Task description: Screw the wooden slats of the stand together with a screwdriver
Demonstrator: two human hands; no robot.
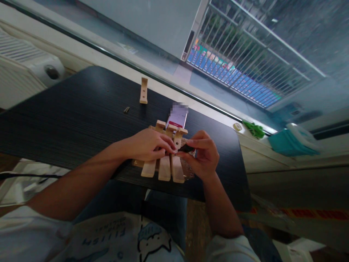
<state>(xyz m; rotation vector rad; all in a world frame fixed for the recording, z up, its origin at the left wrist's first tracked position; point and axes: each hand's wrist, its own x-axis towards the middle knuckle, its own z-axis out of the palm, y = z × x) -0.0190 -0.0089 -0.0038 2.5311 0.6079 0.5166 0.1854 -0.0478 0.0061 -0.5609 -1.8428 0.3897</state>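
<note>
Wooden brackets [164,170], three abreast at the near edge of the table [89,112]: presumably light, stiff, best held by their sides. Left hand [150,145] bent over them, grip unclear; right hand [205,154] pinching a black piece [186,148].

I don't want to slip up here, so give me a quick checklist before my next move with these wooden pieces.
1. Left hand over the wooden pieces: ok, it lies across them.
2. Right hand gripping the dark object: ok, held between thumb and fingers.
3. Tip of the dark object seated in a hole: cannot tell, the fingertips hide it.
4. Screws apart from your hands: ok, they lie loose on the table.
5. Phone well away from the work: not ok, it lies just behind the wooden pieces.
6. All four wooden pieces together: not ok, the fourth piece sits apart near the far edge.
</note>
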